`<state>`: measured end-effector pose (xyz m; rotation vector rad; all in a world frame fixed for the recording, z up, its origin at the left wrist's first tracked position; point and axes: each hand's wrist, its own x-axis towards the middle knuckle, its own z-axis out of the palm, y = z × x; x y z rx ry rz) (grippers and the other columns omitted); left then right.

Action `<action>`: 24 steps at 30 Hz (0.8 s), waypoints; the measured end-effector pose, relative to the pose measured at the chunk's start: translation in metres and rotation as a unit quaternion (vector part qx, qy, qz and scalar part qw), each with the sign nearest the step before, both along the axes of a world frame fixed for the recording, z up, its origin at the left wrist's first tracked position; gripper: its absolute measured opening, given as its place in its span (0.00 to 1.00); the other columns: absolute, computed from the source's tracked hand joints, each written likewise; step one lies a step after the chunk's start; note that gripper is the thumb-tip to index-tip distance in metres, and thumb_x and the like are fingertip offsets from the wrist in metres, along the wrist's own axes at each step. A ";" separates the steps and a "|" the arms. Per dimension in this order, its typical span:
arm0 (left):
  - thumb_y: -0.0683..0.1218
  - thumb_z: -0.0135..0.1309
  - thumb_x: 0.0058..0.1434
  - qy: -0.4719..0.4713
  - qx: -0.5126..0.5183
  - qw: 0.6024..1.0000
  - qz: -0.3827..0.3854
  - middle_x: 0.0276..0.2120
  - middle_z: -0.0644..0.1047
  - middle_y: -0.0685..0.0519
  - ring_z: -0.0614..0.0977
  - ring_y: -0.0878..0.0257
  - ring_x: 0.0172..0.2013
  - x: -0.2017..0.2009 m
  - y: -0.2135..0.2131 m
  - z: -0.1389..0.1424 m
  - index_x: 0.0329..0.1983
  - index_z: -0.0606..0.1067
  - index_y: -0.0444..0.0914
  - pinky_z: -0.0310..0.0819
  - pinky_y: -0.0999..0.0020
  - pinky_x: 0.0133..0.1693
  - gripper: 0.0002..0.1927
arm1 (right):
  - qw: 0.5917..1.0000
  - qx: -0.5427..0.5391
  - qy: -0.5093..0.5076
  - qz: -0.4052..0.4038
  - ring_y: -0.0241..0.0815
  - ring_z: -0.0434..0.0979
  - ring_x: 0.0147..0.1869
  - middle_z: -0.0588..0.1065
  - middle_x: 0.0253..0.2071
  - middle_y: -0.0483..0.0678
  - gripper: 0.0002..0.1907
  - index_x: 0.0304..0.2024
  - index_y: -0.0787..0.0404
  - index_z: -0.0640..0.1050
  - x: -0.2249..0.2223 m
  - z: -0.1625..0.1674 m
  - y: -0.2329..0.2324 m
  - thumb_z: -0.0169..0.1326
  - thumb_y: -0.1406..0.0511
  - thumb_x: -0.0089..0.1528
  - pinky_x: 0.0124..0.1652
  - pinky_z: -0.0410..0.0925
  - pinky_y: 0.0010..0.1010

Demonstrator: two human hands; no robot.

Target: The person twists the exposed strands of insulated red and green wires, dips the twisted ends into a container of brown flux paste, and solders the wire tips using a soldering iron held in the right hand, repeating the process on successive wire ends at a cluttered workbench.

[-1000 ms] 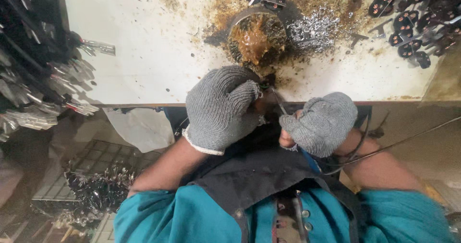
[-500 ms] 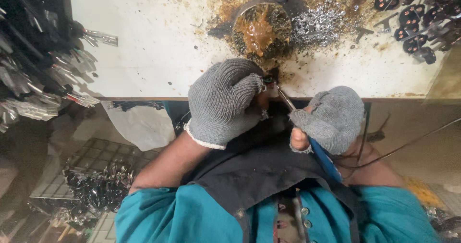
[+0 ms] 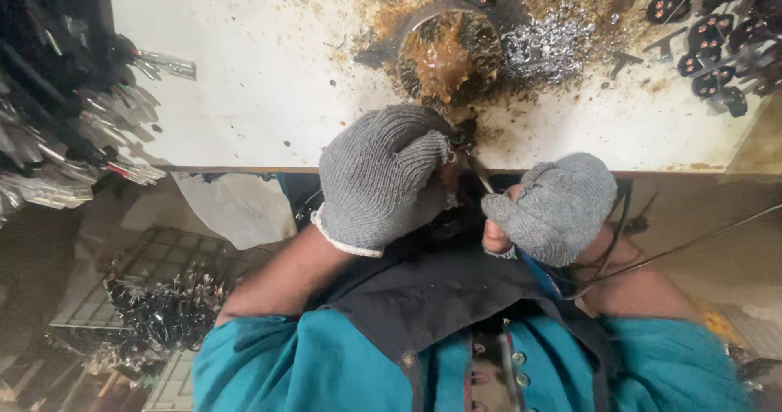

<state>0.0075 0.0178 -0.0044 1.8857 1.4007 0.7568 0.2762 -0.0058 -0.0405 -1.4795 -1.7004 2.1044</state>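
My left hand (image 3: 379,176), in a grey knit glove, is closed around a small dark metal part (image 3: 464,135) at the front edge of the white bench (image 3: 261,78). My right hand (image 3: 554,204), also gloved in grey, grips a thin soldering iron (image 3: 481,172) whose tip points up at that part. The iron's cord (image 3: 692,245) runs off to the right. Just beyond the hands sits a round dish of brown flux (image 3: 444,54).
A pile of shiny solder scraps (image 3: 550,41) lies right of the dish. Dark round parts (image 3: 709,21) crowd the bench's far right. Metal blades (image 3: 73,135) are heaped at left, and a wire crate of metal pieces (image 3: 163,298) stands below.
Both hands have shifted slightly right along the bench edge, and my right hand has pulled a little away from the left while the iron's tip stays at the part.
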 end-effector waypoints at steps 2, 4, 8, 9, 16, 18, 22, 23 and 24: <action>0.44 0.67 0.50 0.006 0.002 1.000 0.005 0.44 0.79 0.49 0.82 0.48 0.44 0.001 0.001 0.000 0.36 0.76 0.42 0.77 0.54 0.44 0.13 | 0.995 -0.089 -0.025 0.043 0.46 0.76 0.20 0.77 0.18 0.44 0.12 0.19 0.55 0.80 0.001 -0.005 -0.004 0.58 0.59 0.56 0.23 0.68 0.41; 0.44 0.67 0.48 0.006 0.001 1.000 0.008 0.43 0.79 0.49 0.82 0.48 0.44 0.002 0.002 0.000 0.36 0.77 0.42 0.77 0.53 0.44 0.14 | 0.896 0.279 -0.069 0.339 0.48 0.73 0.18 0.75 0.19 0.44 0.08 0.19 0.51 0.78 0.005 -0.012 -0.005 0.56 0.60 0.52 0.19 0.62 0.45; 0.45 0.68 0.48 0.006 -0.025 1.000 0.007 0.43 0.79 0.50 0.82 0.48 0.43 0.001 0.002 0.002 0.34 0.76 0.42 0.77 0.54 0.43 0.13 | 0.984 -0.133 0.011 0.119 0.43 0.71 0.22 0.73 0.19 0.43 0.23 0.19 0.54 0.77 0.012 -0.026 -0.016 0.47 0.57 0.68 0.27 0.66 0.41; 0.45 0.68 0.48 0.006 -0.031 0.999 0.007 0.43 0.79 0.50 0.82 0.48 0.43 0.001 0.002 0.002 0.34 0.76 0.42 0.77 0.54 0.42 0.13 | 0.959 0.070 -0.068 0.268 0.44 0.71 0.22 0.74 0.19 0.42 0.22 0.19 0.50 0.78 0.018 -0.027 -0.019 0.47 0.56 0.67 0.26 0.64 0.44; 0.45 0.68 0.48 -0.006 -0.005 1.000 0.007 0.44 0.79 0.49 0.82 0.47 0.44 0.001 0.002 0.000 0.37 0.76 0.42 0.77 0.53 0.44 0.14 | 0.949 -0.305 0.069 -0.038 0.38 0.66 0.21 0.68 0.16 0.45 0.28 0.17 0.63 0.72 0.018 -0.042 -0.031 0.48 0.58 0.71 0.26 0.66 0.35; 0.44 0.68 0.48 -0.002 -0.001 1.000 0.010 0.44 0.79 0.49 0.82 0.48 0.44 0.001 0.003 0.001 0.37 0.76 0.42 0.77 0.53 0.44 0.14 | 0.959 -0.279 -0.017 -0.051 0.40 0.70 0.20 0.71 0.15 0.48 0.25 0.17 0.64 0.76 0.014 -0.028 -0.026 0.52 0.58 0.67 0.24 0.68 0.34; 0.43 0.67 0.46 -0.004 -0.008 1.000 0.009 0.43 0.79 0.49 0.82 0.48 0.43 -0.001 0.004 0.004 0.36 0.76 0.42 0.77 0.54 0.43 0.14 | 0.961 -0.103 -0.077 -0.243 0.45 0.79 0.25 0.74 0.22 0.51 0.16 0.28 0.66 0.74 0.012 0.024 -0.011 0.69 0.64 0.51 0.22 0.72 0.37; 0.44 0.67 0.44 -0.008 -0.016 1.000 0.003 0.42 0.79 0.49 0.83 0.48 0.43 -0.002 0.006 0.004 0.34 0.76 0.43 0.77 0.55 0.42 0.15 | 0.964 0.130 -0.036 -0.227 0.44 0.81 0.34 0.76 0.28 0.54 0.17 0.33 0.63 0.75 0.006 0.031 -0.007 0.67 0.59 0.57 0.31 0.73 0.33; 0.44 0.67 0.43 -0.009 -0.012 1.000 -0.001 0.42 0.79 0.49 0.82 0.48 0.42 -0.003 0.006 0.004 0.34 0.76 0.43 0.77 0.54 0.42 0.15 | 0.949 0.207 -0.005 -0.237 0.45 0.83 0.40 0.78 0.34 0.56 0.20 0.39 0.63 0.75 0.004 0.041 0.000 0.66 0.55 0.60 0.37 0.74 0.33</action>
